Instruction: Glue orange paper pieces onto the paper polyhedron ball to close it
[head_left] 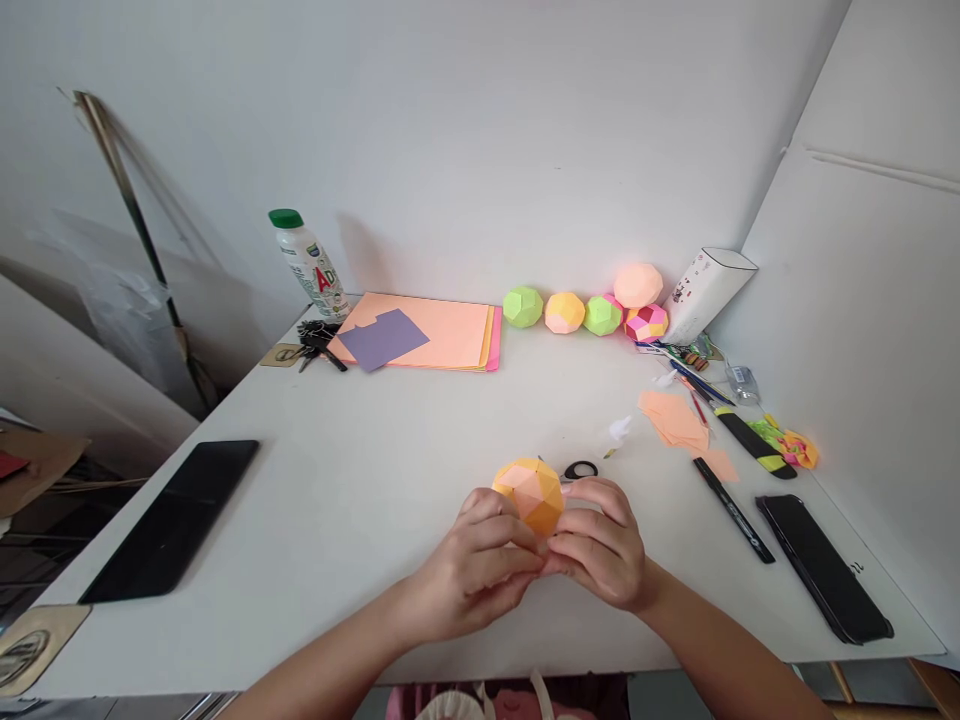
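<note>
Paper ball (529,492) between hands — scissors (580,469) just behind.

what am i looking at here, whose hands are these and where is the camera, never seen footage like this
There is no machine here: a person works with two bare hands, and the single camera sits on their head, looking forward and down. That is why the arms enter from the bottom edge.

The left hand and right hand together hold an orange and pink faceted paper ball just above the white table.

Behind it lie small black-handled scissors. At the back sit a stack of orange paper sheets, a row of finished coloured paper balls and a white bottle with a green cap. A black phone lies at the right, a black tablet at the left.
</note>
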